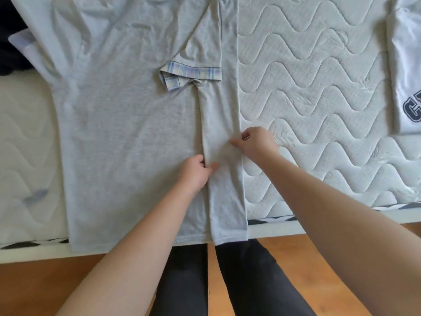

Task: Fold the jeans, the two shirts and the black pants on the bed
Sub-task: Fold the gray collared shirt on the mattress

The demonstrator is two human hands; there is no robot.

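Head view: light grey cotton short-sleeved shirt with plaid-trimmed cuffs (127,124) lies flat on the white quilted mattress (319,99), hem hanging slightly past the near edge, collar end out of frame toward the far edge. Long axis runs near edge to far edge, hem pointing at the person. Right-hand side panel already folded inward as a narrow strip, its plaid sleeve cuff (191,74) turned across the middle. Left hand (196,173) pinches the inner edge of the folded strip, thumb and fingers curled on the cloth. Right hand (255,143) pinches the strip's outer fold line near the mattress. Risks, judged: the overhanging hem may drag the shirt off the near edge if tugged toward the person; uneven pull between the hands would skew the strip and bunch the cuff further; the opposite sleeve (52,42) is rumpled and may fold in creased. White shirt with dark blue lettering (407,65) lies at the right edge, well apart. Dark garment (11,30) at the far left corner, type unclear.
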